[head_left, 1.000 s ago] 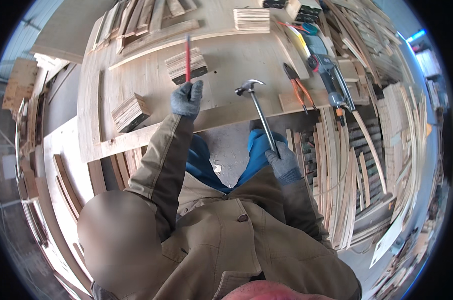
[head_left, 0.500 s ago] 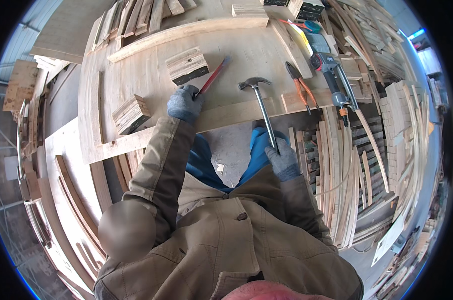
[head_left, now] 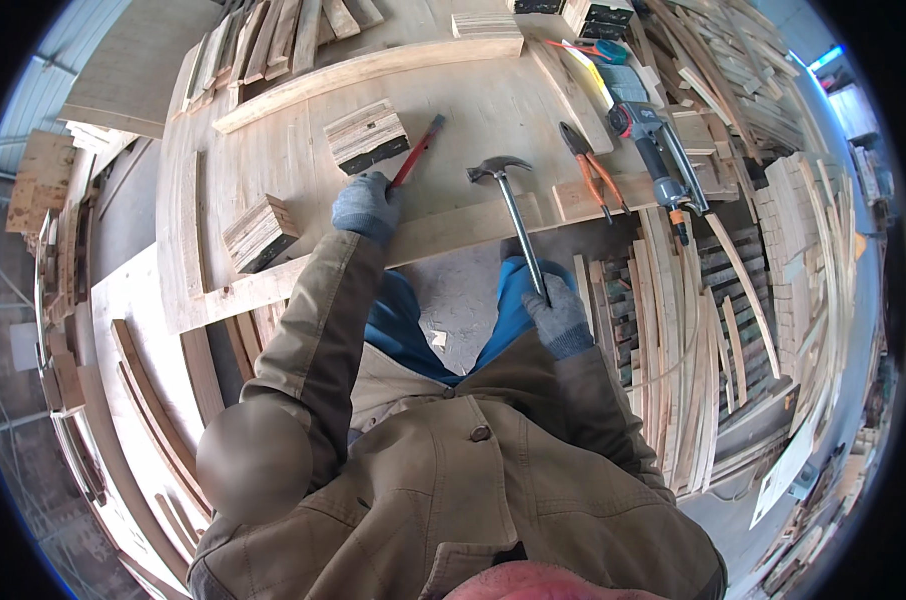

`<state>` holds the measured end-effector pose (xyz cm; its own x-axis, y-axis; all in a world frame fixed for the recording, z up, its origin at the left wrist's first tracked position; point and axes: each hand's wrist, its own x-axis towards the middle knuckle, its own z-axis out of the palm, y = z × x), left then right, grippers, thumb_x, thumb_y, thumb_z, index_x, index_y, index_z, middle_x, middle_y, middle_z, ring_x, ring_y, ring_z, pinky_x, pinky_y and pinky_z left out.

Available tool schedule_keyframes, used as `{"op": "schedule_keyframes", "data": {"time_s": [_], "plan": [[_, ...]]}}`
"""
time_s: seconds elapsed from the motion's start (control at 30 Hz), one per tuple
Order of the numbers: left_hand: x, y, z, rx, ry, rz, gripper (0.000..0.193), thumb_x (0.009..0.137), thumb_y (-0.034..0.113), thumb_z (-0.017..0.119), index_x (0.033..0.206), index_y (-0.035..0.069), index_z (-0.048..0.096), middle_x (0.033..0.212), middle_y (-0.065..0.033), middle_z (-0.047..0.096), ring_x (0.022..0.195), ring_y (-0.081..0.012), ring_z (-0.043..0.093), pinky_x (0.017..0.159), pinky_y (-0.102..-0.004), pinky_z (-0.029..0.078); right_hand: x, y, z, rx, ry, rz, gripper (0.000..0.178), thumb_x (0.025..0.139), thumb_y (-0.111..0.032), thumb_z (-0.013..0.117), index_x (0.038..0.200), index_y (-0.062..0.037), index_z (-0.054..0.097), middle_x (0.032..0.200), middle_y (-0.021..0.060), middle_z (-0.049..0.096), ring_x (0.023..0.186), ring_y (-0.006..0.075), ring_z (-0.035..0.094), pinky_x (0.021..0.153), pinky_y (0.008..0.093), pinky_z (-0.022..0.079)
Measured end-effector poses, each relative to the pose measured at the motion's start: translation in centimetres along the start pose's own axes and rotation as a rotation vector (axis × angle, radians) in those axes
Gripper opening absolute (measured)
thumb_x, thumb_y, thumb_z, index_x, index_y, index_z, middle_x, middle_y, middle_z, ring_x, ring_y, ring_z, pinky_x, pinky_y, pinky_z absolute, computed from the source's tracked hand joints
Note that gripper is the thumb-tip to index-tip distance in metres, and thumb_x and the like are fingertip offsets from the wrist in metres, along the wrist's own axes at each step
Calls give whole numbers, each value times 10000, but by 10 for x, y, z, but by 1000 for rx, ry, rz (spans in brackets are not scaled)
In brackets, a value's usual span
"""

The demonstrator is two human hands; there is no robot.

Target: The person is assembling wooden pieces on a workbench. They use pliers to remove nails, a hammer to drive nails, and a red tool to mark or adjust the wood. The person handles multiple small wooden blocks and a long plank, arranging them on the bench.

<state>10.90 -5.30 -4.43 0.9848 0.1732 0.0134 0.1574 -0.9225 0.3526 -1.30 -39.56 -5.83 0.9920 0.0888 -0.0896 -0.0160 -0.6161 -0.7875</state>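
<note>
My left hand [head_left: 366, 207], in a grey glove, is closed around a slim red tool [head_left: 413, 158] with a dark far end; its exact kind is unclear. Just beyond that hand sits a layered wooden block [head_left: 366, 135] with a black lower face. A similar block [head_left: 260, 235] lies to its left. My gloved right hand [head_left: 560, 318] grips the lower handle of a claw hammer [head_left: 519, 222]. The hammer's metal head reaches over the worktable [head_left: 448, 185], past the board along its near edge.
Orange-handled pliers [head_left: 591, 172] and a grey and red power tool [head_left: 656, 152] lie at the table's right. A long wooden strip [head_left: 373, 78] crosses its far part. Stacked timber strips [head_left: 668, 340] stand at right; wooden slats [head_left: 283, 40] lie at far left.
The view has shifted slightly, moving the table a little left. The red tool's far end has swung slightly left. Both hands keep their grips.
</note>
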Motion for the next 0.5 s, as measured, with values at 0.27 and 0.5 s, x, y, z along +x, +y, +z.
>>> {"op": "schedule_keyframes", "data": {"time_s": [0.27, 0.5], "plan": [[-47, -20, -28, -244, -93, 10, 310, 913, 357, 666, 970, 57, 720, 926, -195, 725, 908, -384, 702, 803, -477, 544, 2, -12, -1, 196, -65, 175, 216, 934, -176, 724, 1080, -34, 653, 730, 86, 645, 656, 191, 637, 601, 377, 513], [-131, -64, -58, -779, -139, -202, 238, 942, 240, 686, 972, 4, 686, 805, -104, 699, 736, -199, 677, 647, -336, 519, 25, -58, -2, 431, -163, 266, 77, 977, -119, 641, 982, -43, 629, 627, 26, 559, 453, 123, 515, 408, 297, 412]]}}
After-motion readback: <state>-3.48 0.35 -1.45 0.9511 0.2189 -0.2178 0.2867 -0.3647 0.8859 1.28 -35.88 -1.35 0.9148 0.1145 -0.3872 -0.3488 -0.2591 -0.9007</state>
